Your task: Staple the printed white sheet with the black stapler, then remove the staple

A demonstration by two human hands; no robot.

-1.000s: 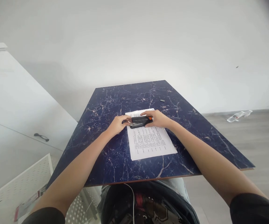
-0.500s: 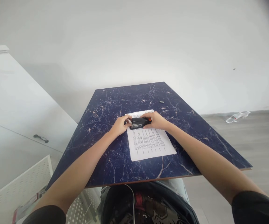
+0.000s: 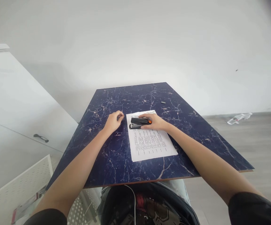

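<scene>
A black stapler (image 3: 139, 122) with an orange patch at its right end lies on its side over the upper part of a printed sheet of paper (image 3: 149, 143). My right hand (image 3: 154, 121) grips the stapler's right end, thumb on the near side and fingers on the far side. Left of the paper, my left hand (image 3: 114, 121) is held over the table, apart from the stapler. Its thumb and fingertips are pinched together; whatever they may hold is too small to make out.
The table (image 3: 107, 162) has a dark blue marbled top. A small grey strip, perhaps staples (image 3: 163, 102), lies beyond the paper to the right. At the left stand a white cabinet (image 3: 13, 100) and a perforated white rack (image 3: 25, 178). Clear plastic (image 3: 239, 118) lies on the floor at right.
My left hand has come off the stapler's left end and moved left, past the paper's edge. My right hand keeps its grip, and the stapler has shifted slightly left.
</scene>
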